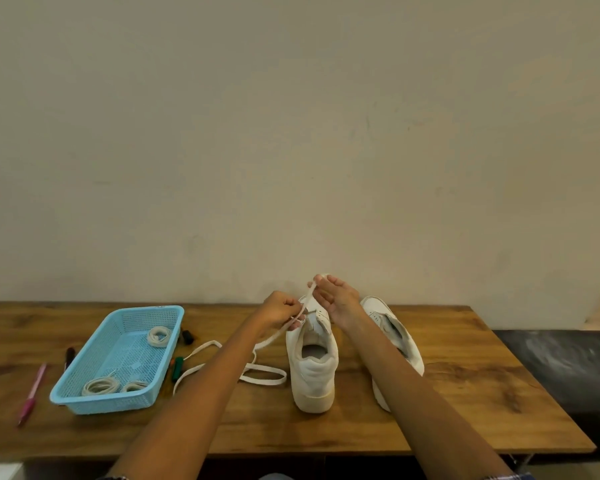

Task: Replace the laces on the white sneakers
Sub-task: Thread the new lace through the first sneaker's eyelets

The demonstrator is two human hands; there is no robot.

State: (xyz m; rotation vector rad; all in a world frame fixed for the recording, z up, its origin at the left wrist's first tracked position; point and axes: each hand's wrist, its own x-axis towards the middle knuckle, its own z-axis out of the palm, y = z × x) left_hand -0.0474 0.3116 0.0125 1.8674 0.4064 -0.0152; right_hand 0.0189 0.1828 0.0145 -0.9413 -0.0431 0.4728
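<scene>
Two white sneakers stand on the wooden table (465,375), heels toward me. The left sneaker (313,372) sits in the middle; the right sneaker (397,337) is partly hidden behind my right forearm. A long white lace (257,370) runs from the left sneaker's eyelets up between my hands and trails in loops over the table to the left. My left hand (281,311) pinches the lace just above the sneaker's tongue. My right hand (333,296) pinches the lace's upper end, raised above the toe area.
A light blue plastic basket (84,393) at the left holds three coiled white laces (158,336). Markers (177,367) lie beside the basket, and a pink pen (32,393) lies near the left edge. The wall rises right behind the table.
</scene>
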